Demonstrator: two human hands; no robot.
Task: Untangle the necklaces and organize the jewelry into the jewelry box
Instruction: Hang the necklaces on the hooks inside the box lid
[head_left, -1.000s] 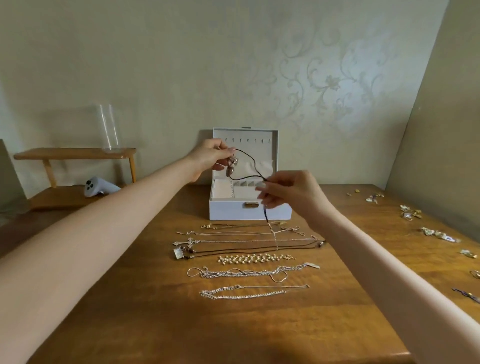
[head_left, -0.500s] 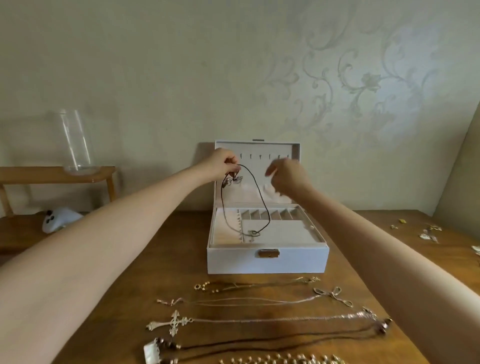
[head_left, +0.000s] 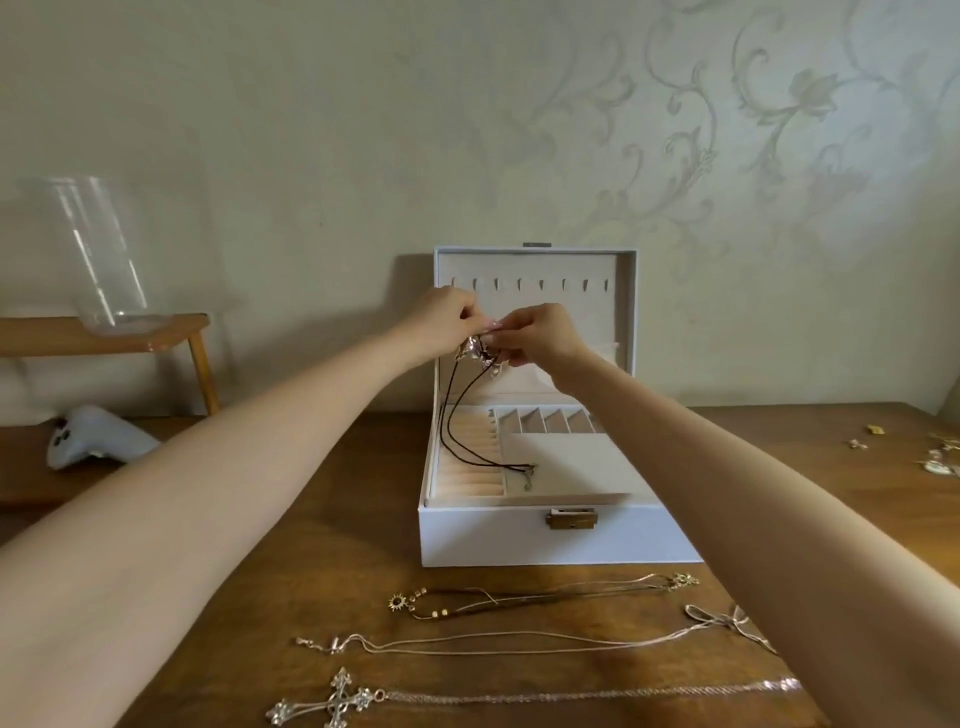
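A white jewelry box (head_left: 545, 538) stands open on the wooden table, its lid upright with a row of hooks. My left hand (head_left: 441, 319) and my right hand (head_left: 540, 335) meet in front of the lid, both pinching the top of a black cord necklace (head_left: 457, 415) with a shiny pendant. The cord hangs down in a loop, and its clasp end rests in the box's tray. In front of the box lie a sun-charm necklace (head_left: 519, 597), a thin chain necklace (head_left: 519, 642) and a cross necklace (head_left: 337, 704).
A clear glass vase (head_left: 104, 260) stands on a small wooden shelf (head_left: 104, 332) at the left. Below it lies a white controller (head_left: 93, 441). Small gold earrings (head_left: 935, 457) are scattered at the table's right edge. The wall is close behind the box.
My view has moved closer to the box. My right hand has come left to meet my left hand at the pendant. The cord's loop now hangs lower into the tray.
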